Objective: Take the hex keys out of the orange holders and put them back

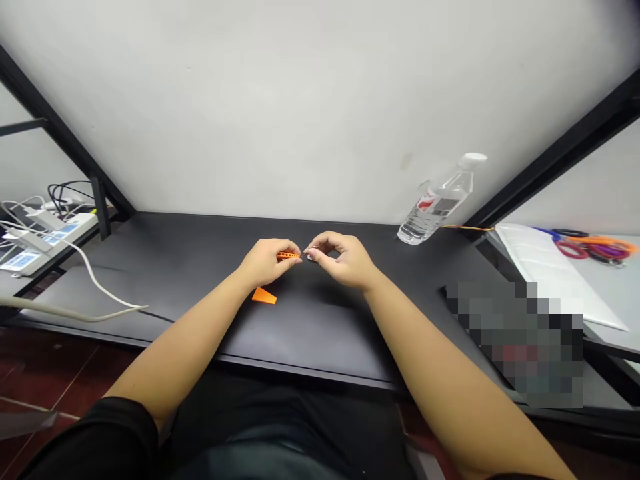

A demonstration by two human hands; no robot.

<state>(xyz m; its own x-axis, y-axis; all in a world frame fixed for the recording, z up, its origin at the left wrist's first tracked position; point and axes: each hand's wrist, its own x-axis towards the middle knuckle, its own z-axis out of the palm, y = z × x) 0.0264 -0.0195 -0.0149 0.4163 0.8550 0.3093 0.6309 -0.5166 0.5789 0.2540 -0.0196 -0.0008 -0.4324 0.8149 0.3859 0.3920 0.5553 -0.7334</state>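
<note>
My left hand [265,262] pinches a small orange strip with a row of holes [289,255] between thumb and fingers. My right hand [346,260] pinches a small white round piece [311,257], and a thin dark rod seems to run from it toward the strip. Both hands are held close together, fingertips almost meeting, just above the black desk [320,333]. A flat orange wedge-shaped piece [264,297] lies on the desk just below my left hand, not touching it.
A clear plastic water bottle [435,203] lies at the desk's far right corner. Power strips with cables [45,233] sit at left, and a white cable [95,287] crosses the desk's left end. At right are a white sheet [550,273], scissors [570,243] and a blurred patch [515,340].
</note>
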